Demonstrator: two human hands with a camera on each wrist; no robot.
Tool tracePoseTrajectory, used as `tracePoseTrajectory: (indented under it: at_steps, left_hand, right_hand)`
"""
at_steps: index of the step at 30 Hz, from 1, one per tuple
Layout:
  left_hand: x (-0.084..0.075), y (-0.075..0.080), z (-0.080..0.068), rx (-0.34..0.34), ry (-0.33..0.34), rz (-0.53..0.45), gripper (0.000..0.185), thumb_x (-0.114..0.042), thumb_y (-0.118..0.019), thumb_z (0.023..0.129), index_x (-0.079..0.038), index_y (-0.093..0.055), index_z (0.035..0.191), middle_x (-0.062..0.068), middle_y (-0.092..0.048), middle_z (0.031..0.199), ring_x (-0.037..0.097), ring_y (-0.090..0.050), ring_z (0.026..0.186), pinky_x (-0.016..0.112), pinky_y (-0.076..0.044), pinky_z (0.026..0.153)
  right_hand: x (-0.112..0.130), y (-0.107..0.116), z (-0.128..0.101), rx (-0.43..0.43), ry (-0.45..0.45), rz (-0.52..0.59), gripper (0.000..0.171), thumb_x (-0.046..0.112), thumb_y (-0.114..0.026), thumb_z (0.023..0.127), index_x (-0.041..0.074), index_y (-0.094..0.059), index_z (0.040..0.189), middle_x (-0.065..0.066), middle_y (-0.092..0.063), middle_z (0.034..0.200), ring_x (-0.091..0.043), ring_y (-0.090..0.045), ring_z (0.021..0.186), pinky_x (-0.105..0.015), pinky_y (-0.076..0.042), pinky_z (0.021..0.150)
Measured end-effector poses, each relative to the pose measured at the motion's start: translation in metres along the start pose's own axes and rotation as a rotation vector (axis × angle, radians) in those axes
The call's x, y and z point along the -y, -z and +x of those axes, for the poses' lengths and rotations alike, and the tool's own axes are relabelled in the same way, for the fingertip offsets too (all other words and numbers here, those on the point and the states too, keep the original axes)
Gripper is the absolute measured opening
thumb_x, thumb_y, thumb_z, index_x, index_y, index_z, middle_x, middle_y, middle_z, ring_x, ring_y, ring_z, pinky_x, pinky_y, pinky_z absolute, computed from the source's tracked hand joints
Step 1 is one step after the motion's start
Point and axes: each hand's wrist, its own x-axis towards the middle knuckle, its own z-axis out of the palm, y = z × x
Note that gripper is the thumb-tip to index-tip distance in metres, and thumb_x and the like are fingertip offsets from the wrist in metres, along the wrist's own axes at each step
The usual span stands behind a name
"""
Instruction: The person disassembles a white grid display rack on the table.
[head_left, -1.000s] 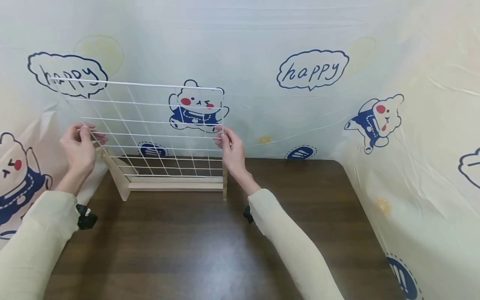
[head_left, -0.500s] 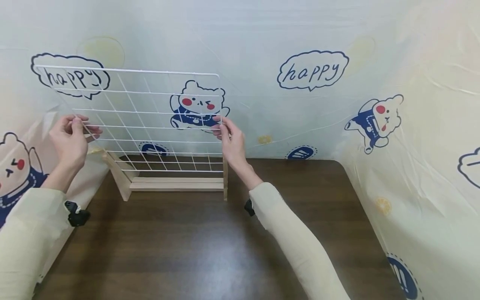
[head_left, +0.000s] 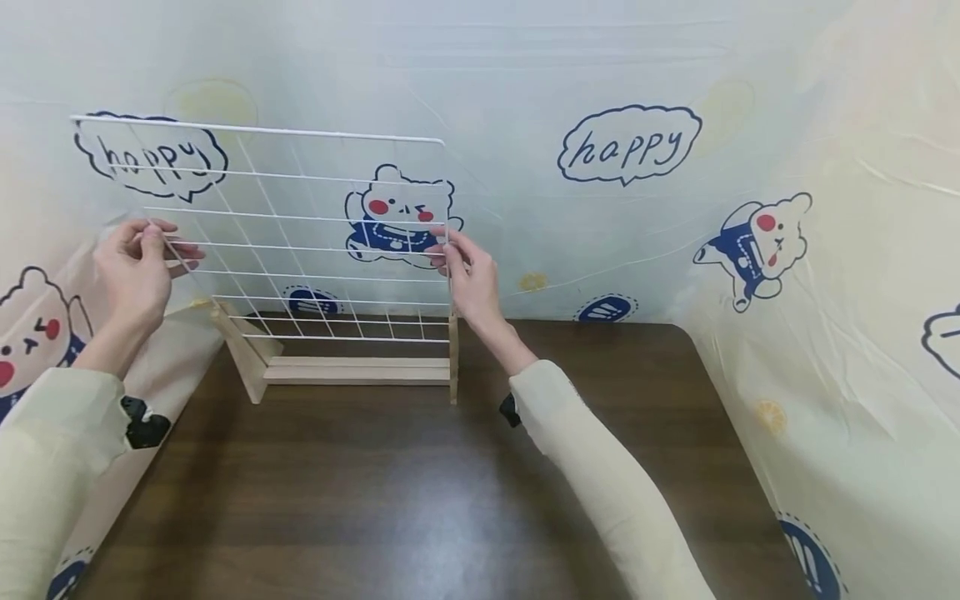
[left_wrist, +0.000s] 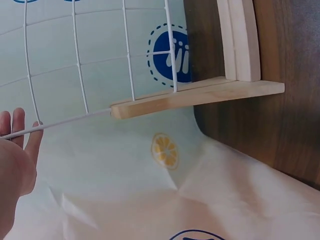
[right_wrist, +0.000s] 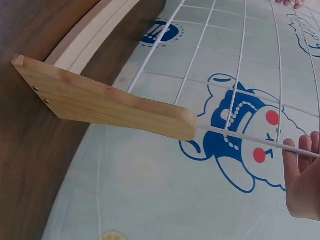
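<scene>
White wire grid panel (head_left: 300, 242) stands upright between both hands, above the wooden stand (head_left: 352, 367). Left hand (head_left: 138, 271) pinches its left edge; right hand (head_left: 468, 279) pinches its right edge.

open tabletop (head_left: 420, 500) ahead, wooden stand (head_left: 352, 371) behind

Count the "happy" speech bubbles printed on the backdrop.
2. One "happy" bubble sits upper left, behind the white wire grid; the other bubble is upper right of centre. More may lie outside view.

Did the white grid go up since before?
Yes. The grid has gone up: its bottom wire now sits higher above the wooden stand, which stayed on the table.
</scene>
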Motion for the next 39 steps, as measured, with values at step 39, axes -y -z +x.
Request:
tracePoseTrajectory:
  at_steps: [39]
  left_hand:
    - [-0.037,-0.009,0.024,0.028,-0.073,0.203,0.025,-0.021,-0.047,0.101,-0.004,-0.061,0.114,-0.002,-0.072,0.082,0.007,-0.069,0.064,0.015,-0.056,0.061]
  right_hand:
    - [0.045,0.013,0.037,0.048,-0.054,0.071,0.029,0.006,-0.052,0.099,0.005,-0.065,0.125,-0.012,-0.073,0.097,-0.024,-0.071,0.082,-0.037,-0.061,0.08]
